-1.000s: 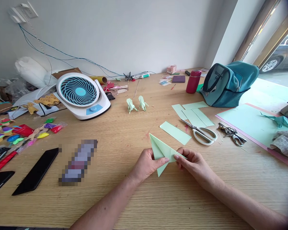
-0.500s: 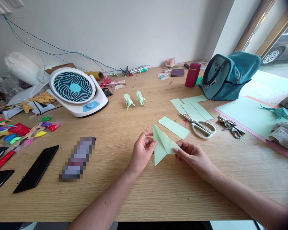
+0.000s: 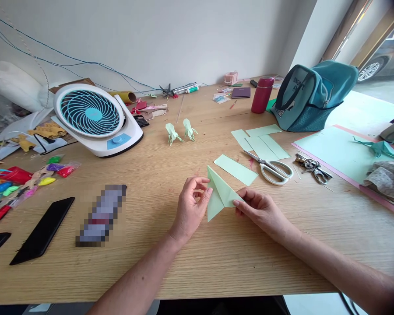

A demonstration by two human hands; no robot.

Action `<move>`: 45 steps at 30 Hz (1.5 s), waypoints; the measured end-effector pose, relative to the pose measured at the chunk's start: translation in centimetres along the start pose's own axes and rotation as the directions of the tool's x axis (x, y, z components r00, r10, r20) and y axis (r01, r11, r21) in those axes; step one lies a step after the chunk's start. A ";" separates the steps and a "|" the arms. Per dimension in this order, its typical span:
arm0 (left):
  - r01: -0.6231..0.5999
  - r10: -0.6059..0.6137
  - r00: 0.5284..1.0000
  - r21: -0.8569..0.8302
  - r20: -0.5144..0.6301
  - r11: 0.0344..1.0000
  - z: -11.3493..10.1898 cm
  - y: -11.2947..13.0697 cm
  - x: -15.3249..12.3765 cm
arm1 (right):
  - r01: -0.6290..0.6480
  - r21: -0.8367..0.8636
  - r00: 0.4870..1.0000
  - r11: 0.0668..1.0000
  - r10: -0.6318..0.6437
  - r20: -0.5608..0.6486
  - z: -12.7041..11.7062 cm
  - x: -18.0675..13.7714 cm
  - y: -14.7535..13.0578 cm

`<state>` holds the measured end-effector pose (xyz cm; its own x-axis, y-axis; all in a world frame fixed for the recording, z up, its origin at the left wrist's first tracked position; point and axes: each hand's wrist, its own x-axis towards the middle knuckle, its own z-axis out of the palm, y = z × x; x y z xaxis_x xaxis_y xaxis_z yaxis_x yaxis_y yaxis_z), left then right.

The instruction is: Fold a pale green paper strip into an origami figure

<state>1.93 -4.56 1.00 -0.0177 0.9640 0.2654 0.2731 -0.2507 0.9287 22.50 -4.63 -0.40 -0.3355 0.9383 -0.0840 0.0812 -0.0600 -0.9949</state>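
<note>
The right hand's [image 3: 262, 211] grip pinches the right corner of the folded paper [image 3: 218, 196] over the near worktop [image 3: 197, 271], right of centre. The left hand's [image 3: 189, 209] thumb meets its left edge; whether that grip pinches, one cannot tell. Scissors [image 3: 265, 164] lie farther right.

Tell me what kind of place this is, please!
It looks like a craft table in a room, maybe at home or in a workshop. The wooden table holds scissors and little paper figures, and the right hand grips a folded green paper.
</note>
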 end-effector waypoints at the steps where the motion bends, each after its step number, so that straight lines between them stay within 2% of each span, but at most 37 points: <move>1: 0.011 -0.011 1.000 -0.015 -0.015 1.000 0.0 0.0 0.0 | -0.001 0.002 1.000 1.000 0.001 0.002 0.0 0.0 0.1; 7: 0.015 -0.018 0.997 -0.042 -0.080 0.999 -0.2 0.0 0.0 | 0.009 0.004 1.000 1.000 -0.009 0.015 0.0 0.0 0.1; 13: -0.026 0.027 0.999 0.058 -0.021 0.998 -0.5 0.7 0.0 | 0.039 -0.054 0.999 0.998 -0.037 0.031 0.0 0.0 0.3; 17: -0.058 0.061 0.998 0.140 -0.022 0.988 -0.4 1.1 -0.1 | 0.077 -0.088 0.997 0.993 -0.075 0.036 -0.1 0.0 0.5; 22: -0.012 0.018 0.999 0.195 -0.028 0.981 -0.4 1.0 0.1 | 0.145 -0.228 0.989 0.963 -0.145 0.020 -0.1 -0.5 0.2; 28: -0.006 0.009 1.000 0.350 -0.009 0.937 -0.7 0.8 0.4 | 0.250 -0.426 0.937 0.869 -0.329 -0.121 -0.9 -0.4 -0.4; 32: 0.012 -0.016 1.000 0.400 0.009 0.917 -0.6 0.7 0.3 | 0.298 -0.464 0.920 0.834 -0.382 -0.094 -1.1 -0.4 -0.7; 35: 0.102 -0.120 0.992 0.327 0.034 0.939 -0.2 0.4 0.1 | 0.357 -0.529 0.899 0.770 -0.438 -0.030 -0.9 -0.6 -0.9; 39: 0.297 -0.300 0.942 0.038 0.152 0.954 0.3 -0.1 -0.4 | 0.402 -0.572 0.880 0.715 -0.475 0.026 -0.7 -0.9 -1.0; 42: 0.411 -0.372 0.900 -0.157 0.229 0.898 0.6 -0.2 -0.8 | 0.398 -0.587 0.877 0.705 -0.479 0.019 -0.8 -1.0 -1.1; 45: 0.479 -0.387 0.868 -0.319 0.312 0.818 0.7 0.1 -1.2 | 0.385 -0.577 0.879 0.720 -0.476 -0.008 -0.8 -1.0 -1.4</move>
<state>2.67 -5.71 0.58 0.1786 0.9614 -0.2095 -0.0919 0.2283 0.9692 23.51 -5.24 1.13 -0.3266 0.8563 0.4000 0.4712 0.5144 -0.7165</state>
